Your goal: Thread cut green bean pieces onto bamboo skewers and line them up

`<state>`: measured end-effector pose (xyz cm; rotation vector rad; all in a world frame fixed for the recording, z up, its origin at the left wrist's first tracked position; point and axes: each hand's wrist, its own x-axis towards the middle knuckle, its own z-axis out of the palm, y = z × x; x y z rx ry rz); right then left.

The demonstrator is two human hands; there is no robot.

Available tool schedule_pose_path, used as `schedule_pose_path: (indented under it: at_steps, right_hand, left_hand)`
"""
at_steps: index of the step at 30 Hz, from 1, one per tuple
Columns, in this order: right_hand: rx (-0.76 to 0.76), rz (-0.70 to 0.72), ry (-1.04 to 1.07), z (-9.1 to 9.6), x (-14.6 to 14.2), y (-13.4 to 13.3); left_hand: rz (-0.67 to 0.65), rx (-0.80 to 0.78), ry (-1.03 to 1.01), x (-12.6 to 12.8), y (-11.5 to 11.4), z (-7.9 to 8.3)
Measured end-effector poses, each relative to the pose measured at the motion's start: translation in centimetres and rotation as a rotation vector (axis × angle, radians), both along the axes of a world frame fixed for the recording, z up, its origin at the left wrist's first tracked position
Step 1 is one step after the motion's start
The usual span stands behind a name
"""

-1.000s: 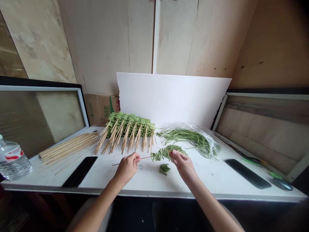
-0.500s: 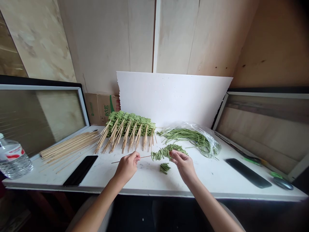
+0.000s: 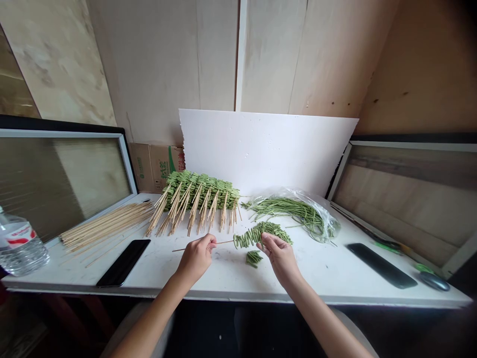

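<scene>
My left hand (image 3: pixel 199 254) is closed around a thin bamboo skewer (image 3: pixel 224 242), held roughly level, its bare end sticking out to the left. Cut pieces of long green bean (image 3: pixel 244 240) are threaded side by side along the skewer's right part. At that right end, my right hand (image 3: pixel 280 256) pinches a bean piece between thumb and fingers; the skewer tip is hidden there. Just behind the fingers lies a heap of cut beans (image 3: pixel 278 229). A small bunch of cut pieces (image 3: pixel 254 258) rests on the table below the skewer.
Filled bean skewers (image 3: pixel 204 191) are stacked at the back, sticks toward me. Loose bamboo skewers (image 3: pixel 108 223) lie left, near a black phone (image 3: pixel 124 262) and water bottle (image 3: pixel 22 246). Whole long beans (image 3: pixel 298 211) spill from a clear bag. A dark slab (image 3: pixel 382 265) and mouse (image 3: pixel 434 281) lie right.
My right hand has shifted slightly left along the skewer, uncovering more of the bean heap behind it. My left hand keeps its grip in almost the same place.
</scene>
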<state>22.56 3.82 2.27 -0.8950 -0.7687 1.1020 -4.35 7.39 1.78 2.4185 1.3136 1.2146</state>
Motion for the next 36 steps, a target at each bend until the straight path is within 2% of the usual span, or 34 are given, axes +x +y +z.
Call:
schedule_pose_path:
  at_steps: [7, 13, 19, 22, 25, 30, 36]
  right_hand:
    - [-0.017, 0.053, -0.002, -0.5, 0.1, 0.2]
    - [-0.033, 0.048, -0.027, 1.0, 0.8, 0.1]
    - [-0.04, 0.005, -0.046, 1.7, 1.1, -0.1]
    - [-0.014, -0.13, -0.175, 1.8, 1.0, -0.3]
    - [0.101, -0.293, -0.376, 1.9, 0.7, -0.7]
    - [0.188, -0.341, -0.677, 1.6, 0.2, -1.3]
    - [0.169, -0.358, -0.723, 1.1, 0.3, -0.9]
  left_hand:
    - [-0.006, -0.016, -0.005, -0.1, 0.0, 0.2]
    - [0.023, -0.031, -0.031, 0.1, -0.1, 0.7]
    - [0.028, -0.03, -0.044, 0.2, 0.2, 0.0]
    - [0.044, 0.0, -0.034, 0.1, 0.4, -0.5]
    - [0.066, 0.035, -0.014, 0.2, 0.5, -0.8]
    - [0.063, 0.052, 0.003, 0.5, 0.2, -0.8]
    - [0.07, 0.068, 0.024, 0.7, -0.2, -0.5]
